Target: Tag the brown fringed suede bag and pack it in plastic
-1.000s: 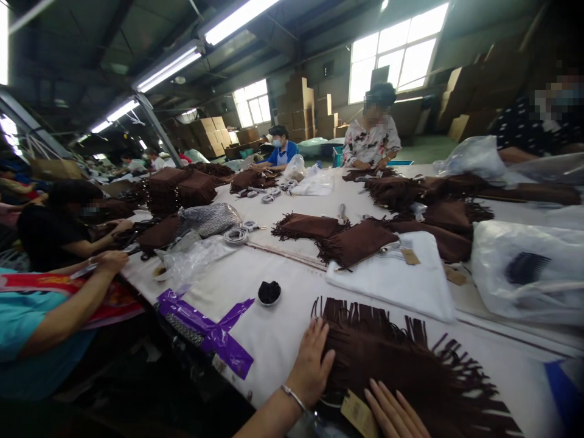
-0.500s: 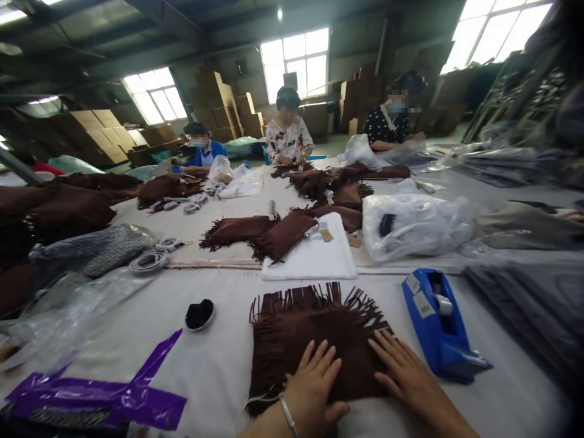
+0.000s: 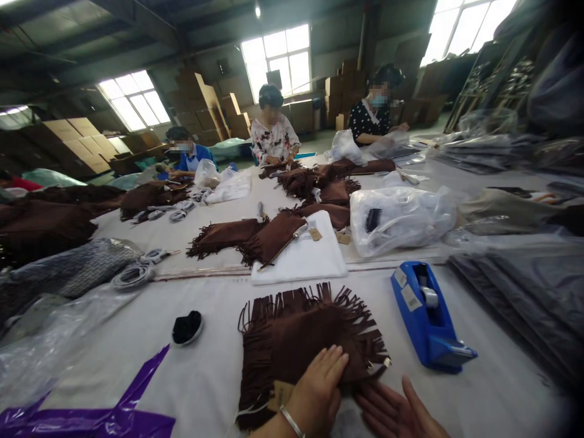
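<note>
A dark brown fringed bag [image 3: 303, 334] lies flat on the white-covered table, its fringe fanned out at the far, left and right sides. My left hand [image 3: 322, 377], with a bracelet at the wrist, rests on the bag, fingers stretched out and close together. Palm turned up, my right hand [image 3: 395, 407] is at the near right edge of the bag, fingers extended and the thumb apart; the fingertips touch or reach just under that edge. Beside the left wrist a tan tag [image 3: 280, 395] shows. Small metal hardware [image 3: 385, 363] sits at the bag's right corner.
A blue tape dispenser [image 3: 426, 322] stands to the right, a black pad in a small dish [image 3: 187, 328] to the left. Purple plastic [image 3: 91, 423] lies near left. Beyond are a white cloth [image 3: 301, 261], more brown bags [image 3: 278, 234], a stuffed plastic bag [image 3: 406, 219] and several seated co-workers.
My right hand has come off the bag's top, moved toward me and turned palm up at its near edge. The tag and metal hardware now show. The view has shifted slightly right.
</note>
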Demonstrator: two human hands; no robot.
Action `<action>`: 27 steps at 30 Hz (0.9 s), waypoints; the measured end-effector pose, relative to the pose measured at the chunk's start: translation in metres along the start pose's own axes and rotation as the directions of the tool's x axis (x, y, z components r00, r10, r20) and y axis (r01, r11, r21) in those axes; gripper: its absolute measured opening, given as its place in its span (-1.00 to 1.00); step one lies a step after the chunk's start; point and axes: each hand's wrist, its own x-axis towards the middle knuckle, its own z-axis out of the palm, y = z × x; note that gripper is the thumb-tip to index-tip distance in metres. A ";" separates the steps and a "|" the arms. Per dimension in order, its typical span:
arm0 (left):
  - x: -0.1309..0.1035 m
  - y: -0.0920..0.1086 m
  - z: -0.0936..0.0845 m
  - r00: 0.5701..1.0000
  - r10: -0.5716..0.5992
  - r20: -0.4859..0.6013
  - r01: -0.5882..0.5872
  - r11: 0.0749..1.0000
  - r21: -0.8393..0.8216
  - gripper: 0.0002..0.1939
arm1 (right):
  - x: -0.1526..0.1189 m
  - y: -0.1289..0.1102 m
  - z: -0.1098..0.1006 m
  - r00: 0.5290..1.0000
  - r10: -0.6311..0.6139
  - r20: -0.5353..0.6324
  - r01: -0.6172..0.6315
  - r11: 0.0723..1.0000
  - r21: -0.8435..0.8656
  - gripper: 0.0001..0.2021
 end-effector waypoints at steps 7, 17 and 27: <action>-0.012 -0.005 0.008 0.990 0.135 -0.049 -0.135 0.991 0.004 -0.15 | 0.068 -0.032 0.038 0.979 -0.163 -0.121 0.162 0.987 -0.017 -0.19; -0.033 0.001 -0.050 0.960 -0.126 -0.251 0.039 0.945 -0.325 -0.62 | 0.075 -0.055 0.036 0.809 -0.580 -0.094 0.412 0.674 -0.613 -0.29; -0.121 -0.088 -0.069 0.265 -0.922 -0.283 0.312 0.359 -0.879 -0.44 | 0.073 -0.017 0.072 0.886 -0.135 0.444 0.443 -0.040 -0.896 -0.50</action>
